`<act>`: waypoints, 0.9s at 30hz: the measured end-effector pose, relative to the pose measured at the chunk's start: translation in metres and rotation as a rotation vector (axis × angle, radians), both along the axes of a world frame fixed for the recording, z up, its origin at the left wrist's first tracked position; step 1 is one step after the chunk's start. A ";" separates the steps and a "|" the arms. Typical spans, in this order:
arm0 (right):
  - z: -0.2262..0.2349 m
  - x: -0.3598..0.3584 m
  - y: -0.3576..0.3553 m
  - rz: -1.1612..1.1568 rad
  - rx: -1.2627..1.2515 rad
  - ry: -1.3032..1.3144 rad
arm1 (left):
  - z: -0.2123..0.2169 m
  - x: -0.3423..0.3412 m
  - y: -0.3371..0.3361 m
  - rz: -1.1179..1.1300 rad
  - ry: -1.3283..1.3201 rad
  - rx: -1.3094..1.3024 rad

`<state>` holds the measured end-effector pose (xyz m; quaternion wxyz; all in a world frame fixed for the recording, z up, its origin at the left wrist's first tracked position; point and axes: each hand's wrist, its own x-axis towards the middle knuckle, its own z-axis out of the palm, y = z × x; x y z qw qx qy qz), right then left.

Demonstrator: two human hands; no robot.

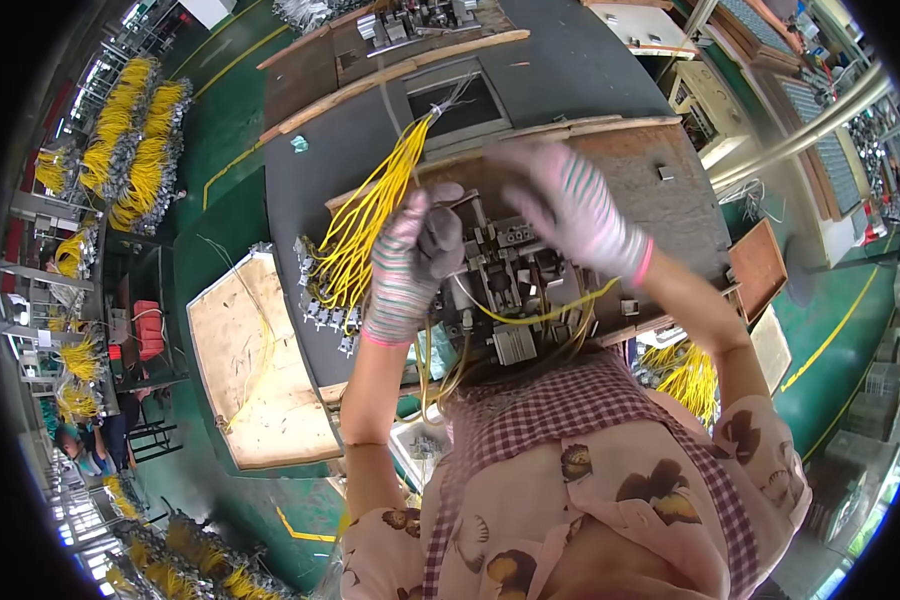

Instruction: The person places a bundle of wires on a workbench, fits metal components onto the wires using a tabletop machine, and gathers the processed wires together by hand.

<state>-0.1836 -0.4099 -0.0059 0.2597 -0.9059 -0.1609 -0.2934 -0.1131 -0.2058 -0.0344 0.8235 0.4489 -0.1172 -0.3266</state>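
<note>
I wear striped knit gloves. My left hand point(415, 255) is closed on a thin wire or small metal piece above a grey metal fixture point(515, 275) on the dark workbench point(570, 70). My right hand point(570, 205) hovers blurred over the fixture's right side, fingers spread, with nothing seen in it. A bundle of yellow wires point(370, 220) with small white connectors at its lower end lies left of my left hand. One yellow wire point(545, 312) loops across the fixture's front.
A shallow wooden tray point(260, 370) sits left of the bench. Wooden strips point(400, 70) and metal parts lie at the far end. Racks of yellow wire bundles point(135, 140) stand on the green floor. A small wooden box point(758, 265) is at right.
</note>
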 end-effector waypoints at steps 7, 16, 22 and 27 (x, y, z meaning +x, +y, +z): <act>-0.024 0.112 -0.039 -0.177 -0.519 -0.010 | 0.001 -0.039 -0.062 -0.263 0.083 -0.001; -0.071 0.078 -0.040 -0.006 0.171 -0.015 | -0.006 0.057 -0.056 0.620 -1.643 0.830; -0.090 0.100 -0.018 0.017 -0.003 0.139 | -0.052 0.162 -0.038 0.153 -1.067 1.062; -0.111 0.111 -0.022 0.000 -0.087 0.049 | -0.059 0.154 -0.054 0.211 -0.975 0.921</act>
